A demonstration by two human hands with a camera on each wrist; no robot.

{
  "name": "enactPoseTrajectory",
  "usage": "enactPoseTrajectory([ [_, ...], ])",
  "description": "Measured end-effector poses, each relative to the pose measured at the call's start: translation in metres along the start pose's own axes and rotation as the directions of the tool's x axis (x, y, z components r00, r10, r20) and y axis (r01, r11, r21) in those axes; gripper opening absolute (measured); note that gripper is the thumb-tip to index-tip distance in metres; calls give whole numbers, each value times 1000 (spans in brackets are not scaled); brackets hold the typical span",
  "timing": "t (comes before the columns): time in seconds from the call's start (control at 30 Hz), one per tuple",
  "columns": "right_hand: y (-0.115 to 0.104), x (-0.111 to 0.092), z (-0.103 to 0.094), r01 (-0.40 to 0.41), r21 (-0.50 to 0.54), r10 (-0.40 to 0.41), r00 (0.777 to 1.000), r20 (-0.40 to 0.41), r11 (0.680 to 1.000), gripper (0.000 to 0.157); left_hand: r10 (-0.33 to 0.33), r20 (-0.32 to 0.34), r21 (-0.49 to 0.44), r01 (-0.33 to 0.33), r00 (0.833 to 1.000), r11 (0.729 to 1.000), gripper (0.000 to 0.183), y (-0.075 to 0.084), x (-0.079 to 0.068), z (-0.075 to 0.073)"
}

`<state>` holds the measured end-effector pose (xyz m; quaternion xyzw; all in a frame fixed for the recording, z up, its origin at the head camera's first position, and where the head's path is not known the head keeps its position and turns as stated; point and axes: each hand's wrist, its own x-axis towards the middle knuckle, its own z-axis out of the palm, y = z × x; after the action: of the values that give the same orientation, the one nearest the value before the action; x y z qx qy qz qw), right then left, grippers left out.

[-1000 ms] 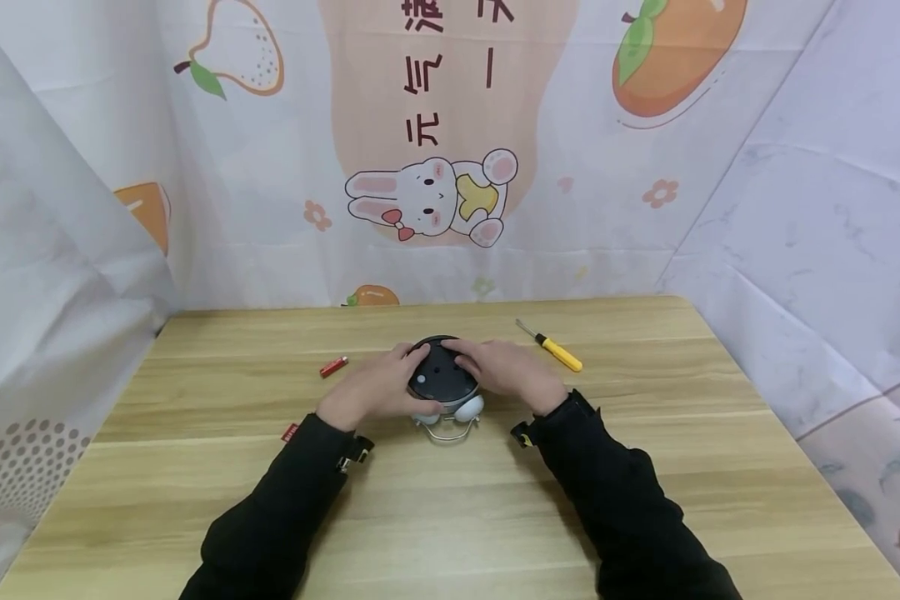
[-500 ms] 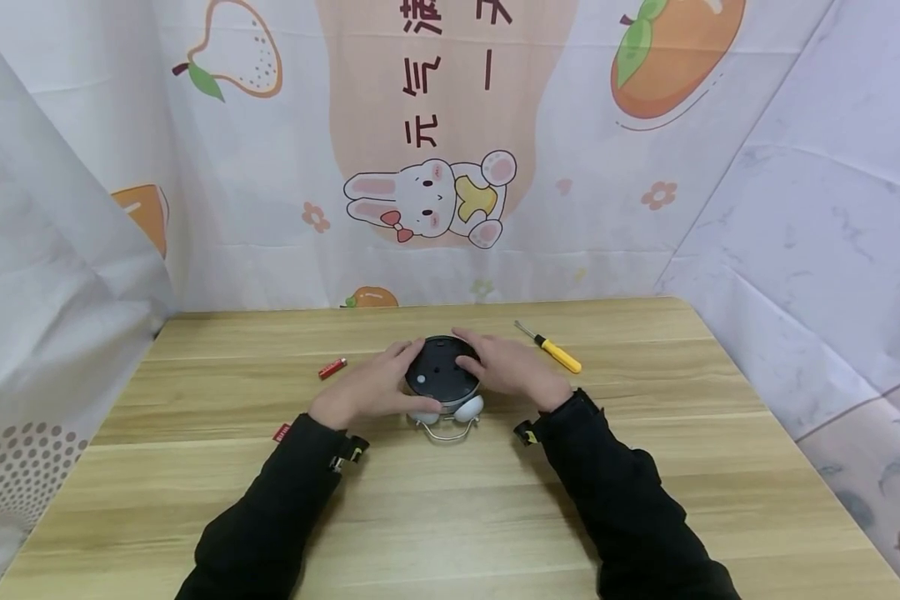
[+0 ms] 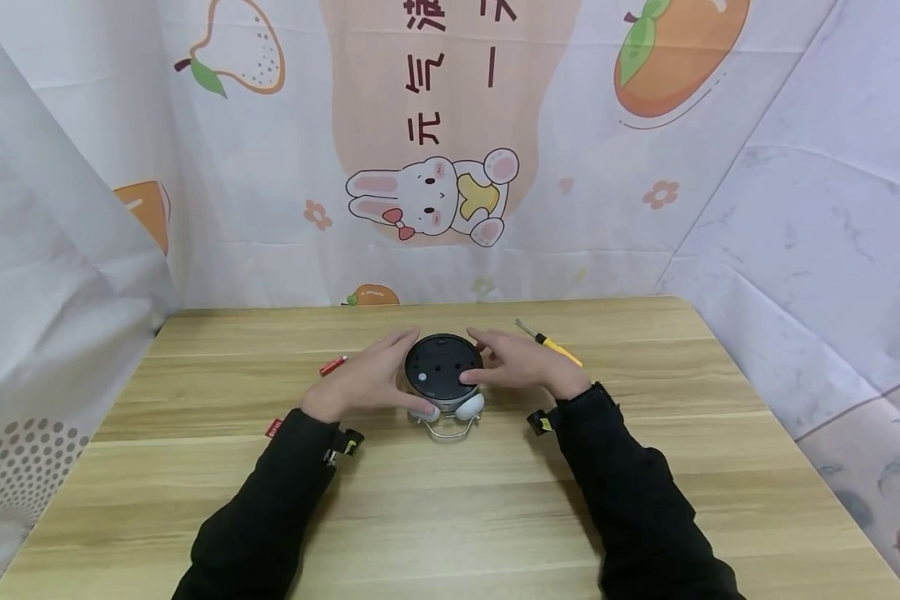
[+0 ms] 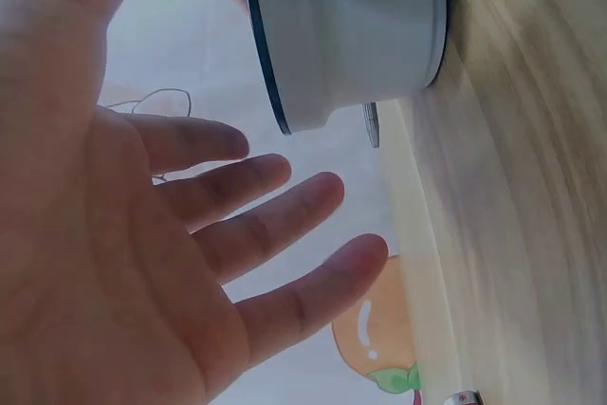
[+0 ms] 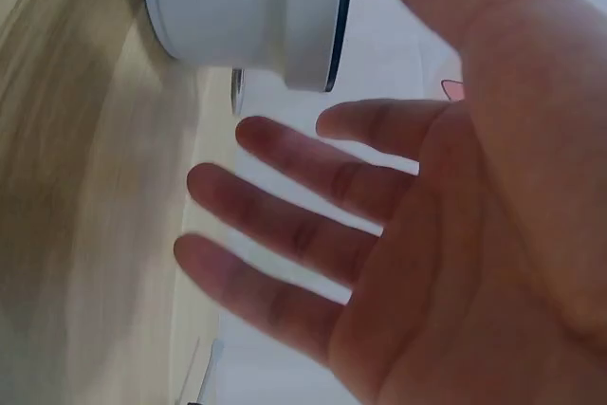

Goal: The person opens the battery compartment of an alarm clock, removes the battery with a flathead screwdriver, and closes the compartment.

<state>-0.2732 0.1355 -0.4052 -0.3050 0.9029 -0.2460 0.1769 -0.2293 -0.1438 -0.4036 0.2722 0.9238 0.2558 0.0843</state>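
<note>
A twin-bell alarm clock point(image 3: 438, 358) lies with its round black back facing up, its white bells point(image 3: 470, 407) and wire handle point(image 3: 447, 436) toward me. On its left my left hand point(image 3: 363, 379) is spread, the thumb at the left bell. The left wrist view has its four fingers point(image 4: 285, 310) fairly straight, apart from the white casing point(image 4: 360, 45). My right hand point(image 3: 521, 362) is on the other side, thumb tip over the black back. Its other fingers point(image 5: 275, 225) extend loosely beside the casing in the right wrist view.
Left of the clock lies a small red battery point(image 3: 333, 365). A screwdriver with a yellow handle point(image 3: 564, 351) is behind the right hand. Printed white cloth point(image 3: 585, 208) hangs along the back edge of the wooden table point(image 3: 450, 517).
Both hands have spread outward from the clock, uncovering more of its black back. The right thumb has shifted toward the near side. The clock stays nearly in place.
</note>
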Motion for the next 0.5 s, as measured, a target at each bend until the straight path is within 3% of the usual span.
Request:
enactPoseTrajectory([
  [0.23,4,1,0,59,36,-60,998,31,998,102,-27,42,-31,28,999,999,128,0,0,1],
  [0.5,4,3,2,24,77,-30,997,74,997,107,-46,79,-41,50,996,998,131,-2,0,5],
])
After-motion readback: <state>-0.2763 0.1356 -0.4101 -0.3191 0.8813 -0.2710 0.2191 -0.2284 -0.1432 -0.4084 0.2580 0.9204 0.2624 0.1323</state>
